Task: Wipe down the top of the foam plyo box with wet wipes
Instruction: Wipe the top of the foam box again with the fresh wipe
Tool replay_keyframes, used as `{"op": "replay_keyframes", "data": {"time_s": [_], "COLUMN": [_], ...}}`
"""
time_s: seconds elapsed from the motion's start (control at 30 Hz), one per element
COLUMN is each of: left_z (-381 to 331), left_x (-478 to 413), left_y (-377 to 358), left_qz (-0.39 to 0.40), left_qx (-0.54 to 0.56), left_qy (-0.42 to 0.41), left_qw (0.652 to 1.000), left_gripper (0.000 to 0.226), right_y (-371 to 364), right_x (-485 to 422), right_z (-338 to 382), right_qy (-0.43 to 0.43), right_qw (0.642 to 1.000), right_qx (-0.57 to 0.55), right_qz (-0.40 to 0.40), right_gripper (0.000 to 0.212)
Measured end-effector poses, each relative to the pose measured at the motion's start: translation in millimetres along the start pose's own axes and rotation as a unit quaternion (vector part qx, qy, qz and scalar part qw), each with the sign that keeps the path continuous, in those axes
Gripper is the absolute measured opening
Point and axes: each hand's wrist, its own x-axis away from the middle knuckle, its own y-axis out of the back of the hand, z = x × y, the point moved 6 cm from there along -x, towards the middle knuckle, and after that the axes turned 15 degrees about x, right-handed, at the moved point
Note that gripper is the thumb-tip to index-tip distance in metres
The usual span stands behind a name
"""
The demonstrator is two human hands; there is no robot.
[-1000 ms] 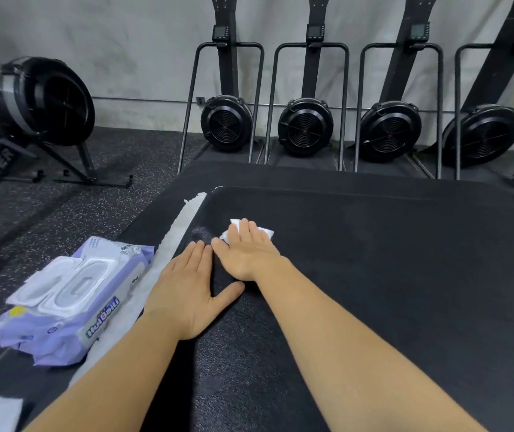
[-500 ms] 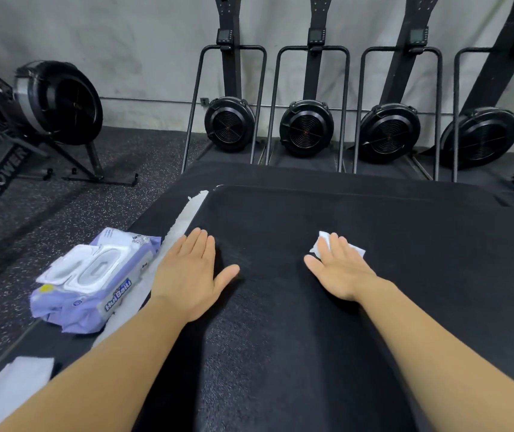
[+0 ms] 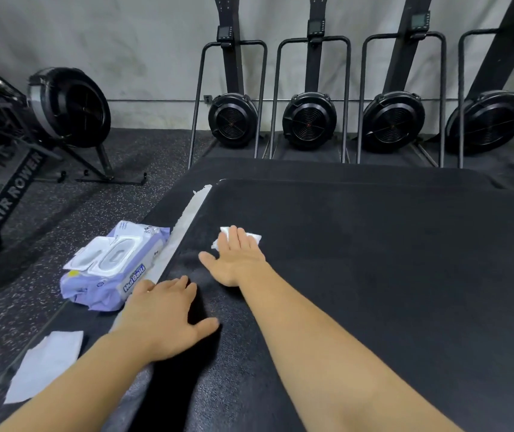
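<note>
Wipe (image 3: 254,237), long axis perhaps left-right, under flat right hand (image 3: 237,260).

Matt black skin with a fine pebbled grain on the foam plyo box (image 3: 374,275), with a paler, faintly shiny smear near its left edge. Along that left edge, a white tape strip (image 3: 187,219), papery, dull, torn ragged at the far end. On the box top, a white wet wipe (image 3: 254,236) of soft, crumpled non-woven cloth. Just left of the box, a lilac wipes pack (image 3: 115,266) in glossy, crinkled plastic film, with a smooth white hard-plastic lid. Also left of the box, a loose wipe (image 3: 46,366), thin, flat and matt. Around the box, a rough black rubber floor (image 3: 62,213) flecked with grey. Beyond the box's far edge, fan machines (image 3: 232,120) in satin black metal tube with ribbed black plastic housings, against a matt, blotchy grey wall (image 3: 124,42).
</note>
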Motion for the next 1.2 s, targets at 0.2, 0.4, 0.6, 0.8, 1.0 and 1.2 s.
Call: {"op": "replay_keyframes", "data": {"time_s": [0.2, 0.4, 0.6, 0.8, 1.0, 1.2], "left_z": [0.1, 1.1, 1.5, 5.0, 4.7, 4.4], "left_x": [1.0, 5.0, 7.7, 5.7, 3.9, 3.9], "left_y": [-11.3, -16.6, -19.8, -23.4, -21.4, -21.3], "left_qz": [0.072, 0.088, 0.071, 0.074, 0.068, 0.100], "left_qx": [0.072, 0.143, 0.123, 0.089, 0.110, 0.107], "left_qy": [0.041, 0.043, 0.025, 0.019, 0.005, 0.026], "left_qw": [0.994, 0.985, 0.990, 0.993, 0.992, 0.989], "left_gripper": [0.099, 0.100, 0.098, 0.100, 0.102, 0.103], "right_y": [0.2, -21.1, -26.2, -7.8, -10.2, -8.1], "right_x": [37.5, 80.6, 81.1, 49.5, 31.2, 59.2], "right_z": [-63.3, -141.4, -135.6, -36.2, 29.0, -15.1], "right_qy": [-0.023, -0.105, -0.220, -0.192, -0.052, 0.001], "right_qw": [0.997, 0.994, 0.975, 0.978, 0.998, 0.999], "right_qx": [-0.010, -0.013, -0.040, 0.010, -0.029, -0.046], "right_qz": [-0.075, -0.026, -0.007, -0.077, -0.006, -0.030], "right_gripper": [0.056, 0.057, 0.073, 0.074, 0.076, 0.060]}}
